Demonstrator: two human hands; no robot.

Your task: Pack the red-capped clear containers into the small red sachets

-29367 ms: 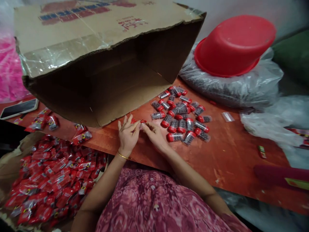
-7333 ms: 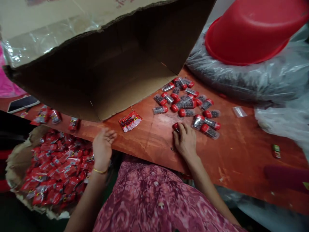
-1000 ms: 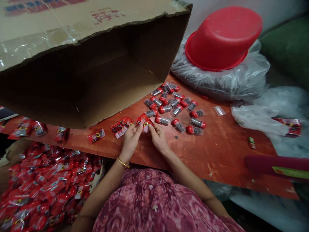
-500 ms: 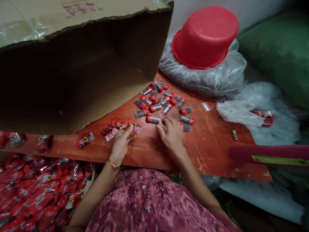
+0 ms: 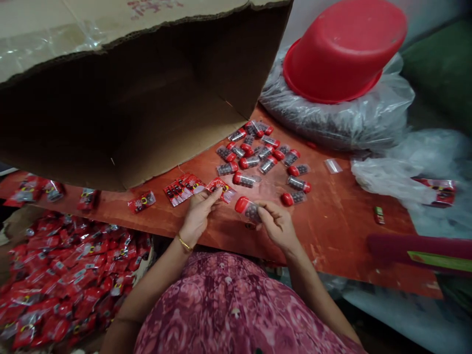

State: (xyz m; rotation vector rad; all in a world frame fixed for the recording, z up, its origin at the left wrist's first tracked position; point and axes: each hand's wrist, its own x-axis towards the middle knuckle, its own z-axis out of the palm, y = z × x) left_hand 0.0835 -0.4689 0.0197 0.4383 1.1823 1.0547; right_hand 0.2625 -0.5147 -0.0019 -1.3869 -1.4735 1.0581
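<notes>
Between the thumb and fingers of my right hand (image 5: 276, 223) is a clear bottle (image 5: 248, 208) with a red cap, filled with dark little balls; its cap points left. My left hand (image 5: 199, 211) pinches a red printed plastic packet (image 5: 220, 189) whose clear end faces the bottle. Just left of that hand, a fanned stack of flat red packets (image 5: 180, 189) lies on the table. Several more red-capped bottles (image 5: 249, 179) lie on their sides in a loose group beyond my hands.
A large open cardboard box (image 5: 228, 115) leans over the table's left side. Below left, a heap of filled red packets (image 5: 73, 270) fills a container. At the back right, a red basin (image 5: 342, 54) sits upside down on a plastic sack (image 5: 332, 125). A purple bar (image 5: 391, 246) juts in from the right.
My right hand has picked up a bottle from the group and drawn it back toward me. My left hand still holds a packet. The view has shifted a little left.
</notes>
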